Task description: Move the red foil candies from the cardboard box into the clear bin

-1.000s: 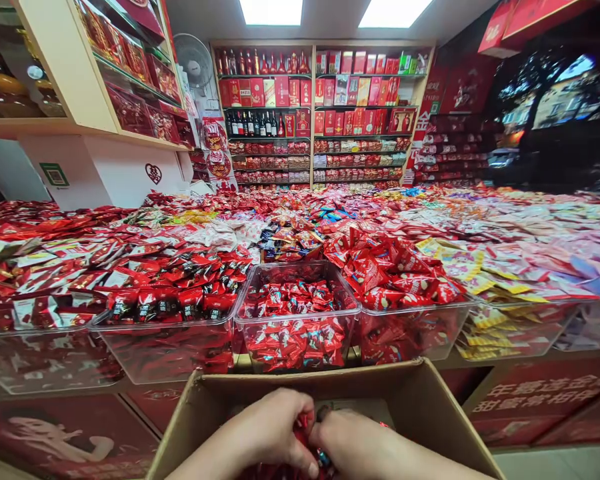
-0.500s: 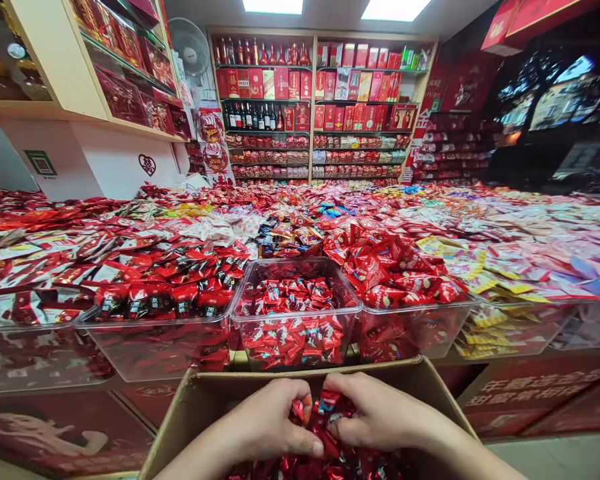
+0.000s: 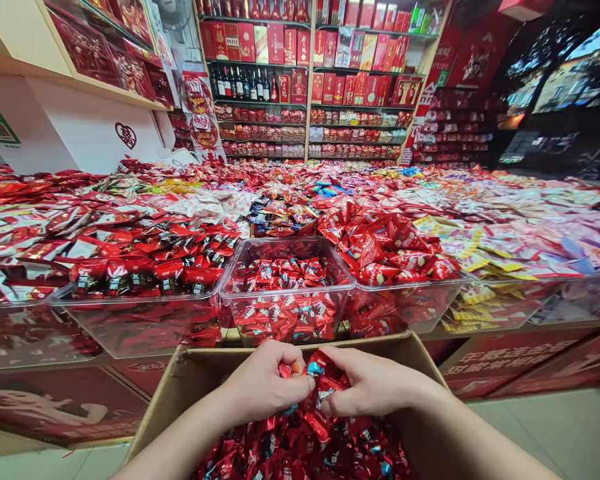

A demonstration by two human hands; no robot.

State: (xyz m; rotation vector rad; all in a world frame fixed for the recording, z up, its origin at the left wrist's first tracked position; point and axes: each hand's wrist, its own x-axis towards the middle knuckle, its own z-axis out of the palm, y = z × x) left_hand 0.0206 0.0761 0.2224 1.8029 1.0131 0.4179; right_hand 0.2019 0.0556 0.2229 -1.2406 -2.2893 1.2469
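Red-wrapped candies (image 3: 305, 453), some with blue marks, fill the lower part of an open cardboard box (image 3: 165, 393). Over them, inside the box near its far edge, my left hand (image 3: 273, 380) has its fingers curled round red candies. My right hand (image 3: 360, 383) is beside it, thumb and fingers closed on several red candies (image 3: 323, 380) bunched between the two hands. Just beyond the box stands a clear plastic bin (image 3: 287, 290) partly filled with similar red candies (image 3: 285, 273).
Clear bins in a row flank the middle one, heaped with dark-and-red packets (image 3: 145, 273), red packets (image 3: 390, 247) and yellow packets (image 3: 480, 260). Farther back are shelves (image 3: 310, 80) of bottles and red boxes. A cabinet (image 3: 45, 40) juts out at upper left.
The view has tilted down, showing more of the box's candies. Both hands have risen from the pile with red candies gathered between them.
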